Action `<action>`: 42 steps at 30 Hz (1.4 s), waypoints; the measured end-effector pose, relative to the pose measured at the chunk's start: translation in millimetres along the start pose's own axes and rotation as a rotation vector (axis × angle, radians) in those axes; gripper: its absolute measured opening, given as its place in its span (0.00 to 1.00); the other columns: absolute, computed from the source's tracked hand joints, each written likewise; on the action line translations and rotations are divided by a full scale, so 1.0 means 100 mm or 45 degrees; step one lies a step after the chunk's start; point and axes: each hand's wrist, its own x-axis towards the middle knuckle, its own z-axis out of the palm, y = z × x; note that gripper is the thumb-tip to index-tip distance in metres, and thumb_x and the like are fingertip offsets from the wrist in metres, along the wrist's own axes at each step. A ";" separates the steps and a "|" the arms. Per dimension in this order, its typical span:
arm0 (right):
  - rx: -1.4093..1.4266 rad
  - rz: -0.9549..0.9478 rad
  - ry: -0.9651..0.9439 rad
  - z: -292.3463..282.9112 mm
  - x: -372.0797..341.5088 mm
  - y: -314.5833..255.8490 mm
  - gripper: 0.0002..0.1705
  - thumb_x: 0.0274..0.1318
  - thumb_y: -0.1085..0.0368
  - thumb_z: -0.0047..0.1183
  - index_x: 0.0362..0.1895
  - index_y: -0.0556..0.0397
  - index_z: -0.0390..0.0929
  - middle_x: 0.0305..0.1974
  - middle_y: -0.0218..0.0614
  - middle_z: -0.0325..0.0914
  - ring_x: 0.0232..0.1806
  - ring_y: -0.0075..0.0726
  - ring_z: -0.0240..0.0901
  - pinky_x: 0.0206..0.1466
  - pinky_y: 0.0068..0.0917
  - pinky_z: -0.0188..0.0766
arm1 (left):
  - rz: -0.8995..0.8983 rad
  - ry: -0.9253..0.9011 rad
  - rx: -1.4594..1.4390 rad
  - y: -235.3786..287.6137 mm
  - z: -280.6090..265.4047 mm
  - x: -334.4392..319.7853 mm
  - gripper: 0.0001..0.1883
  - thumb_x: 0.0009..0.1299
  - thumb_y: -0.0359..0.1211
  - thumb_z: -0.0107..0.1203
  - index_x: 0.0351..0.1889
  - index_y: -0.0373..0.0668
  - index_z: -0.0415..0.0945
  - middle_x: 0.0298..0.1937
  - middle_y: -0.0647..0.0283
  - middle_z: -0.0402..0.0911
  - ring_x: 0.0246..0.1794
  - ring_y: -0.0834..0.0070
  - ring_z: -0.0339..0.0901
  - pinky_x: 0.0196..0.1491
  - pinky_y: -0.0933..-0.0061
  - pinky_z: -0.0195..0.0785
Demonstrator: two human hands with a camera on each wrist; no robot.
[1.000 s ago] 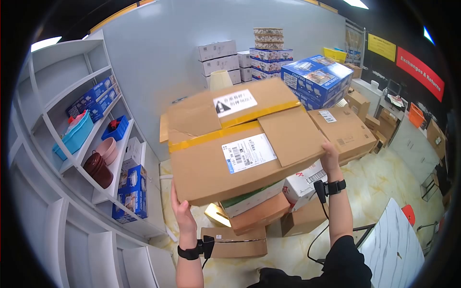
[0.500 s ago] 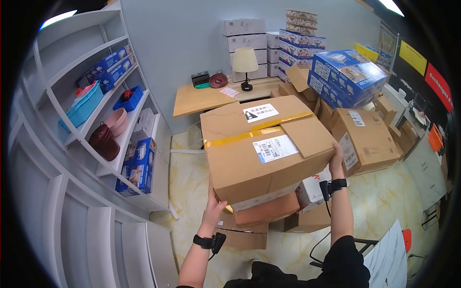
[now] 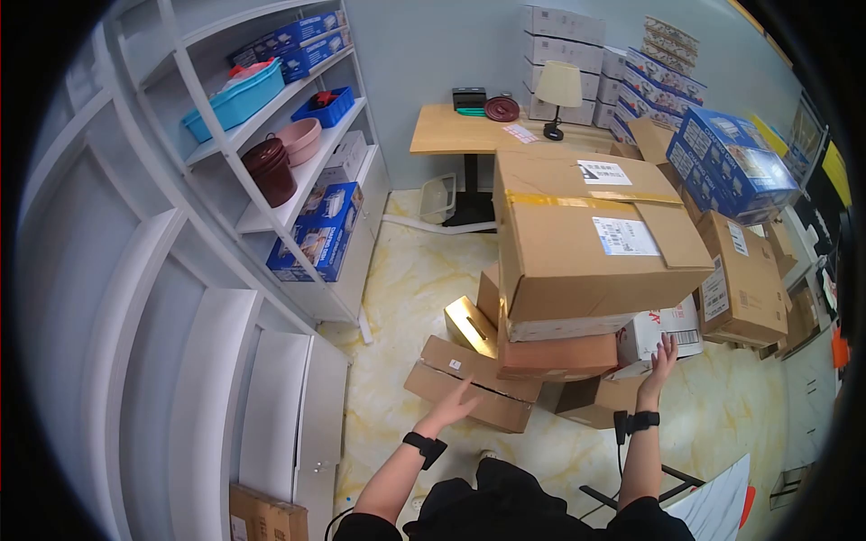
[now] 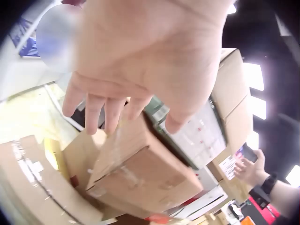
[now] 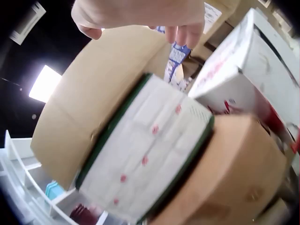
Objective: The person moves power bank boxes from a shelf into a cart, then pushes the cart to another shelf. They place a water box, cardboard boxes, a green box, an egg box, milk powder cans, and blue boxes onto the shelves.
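Observation:
A large brown cardboard box, with yellow tape and a shipping label, sits on top of a stack. Under it lies a white box with green edges, and below that a smaller brown carton. My left hand is off the boxes, fingers spread, in front of a low carton on the floor. My right hand is raised with fingers extended near a white box with red markings. Both hands hold nothing.
White shelves run along the left, with tubs and blue boxes. Behind the stack stands a wooden table with a lamp. Chafing dish boxes and another carton are at right. A marble-patterned tabletop lies near front right.
Both hands held the large box by its sides; it came down onto the stack, and they have let go and drawn back toward my body. The head view has turned left and down.

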 end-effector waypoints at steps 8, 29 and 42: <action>-0.530 0.353 -0.866 0.67 -2.11 0.71 0.16 0.48 0.61 0.47 0.38 0.60 0.73 0.32 0.39 0.75 0.35 0.32 0.70 0.41 0.26 0.66 | -0.828 -0.143 0.273 -2.06 0.22 -2.60 0.32 0.59 0.51 0.45 0.58 0.41 0.61 0.55 0.49 0.67 0.56 0.57 0.64 0.57 0.62 0.56; -1.251 -0.776 -3.242 3.59 -6.41 0.35 0.29 0.45 0.43 0.47 0.41 0.56 0.75 0.41 0.48 0.74 0.46 0.47 0.70 0.50 0.33 0.64 | -1.896 1.851 -0.971 -2.34 1.47 -6.76 0.30 0.57 0.48 0.48 0.54 0.38 0.66 0.51 0.48 0.71 0.54 0.59 0.67 0.56 0.67 0.58; -0.993 -1.889 -3.713 4.51 -9.03 0.89 0.30 0.48 0.44 0.42 0.43 0.58 0.73 0.46 0.49 0.71 0.50 0.49 0.66 0.54 0.34 0.61 | -1.771 3.015 -1.104 -3.21 0.76 -6.85 0.35 0.57 0.42 0.52 0.58 0.28 0.55 0.55 0.40 0.64 0.58 0.51 0.60 0.60 0.64 0.53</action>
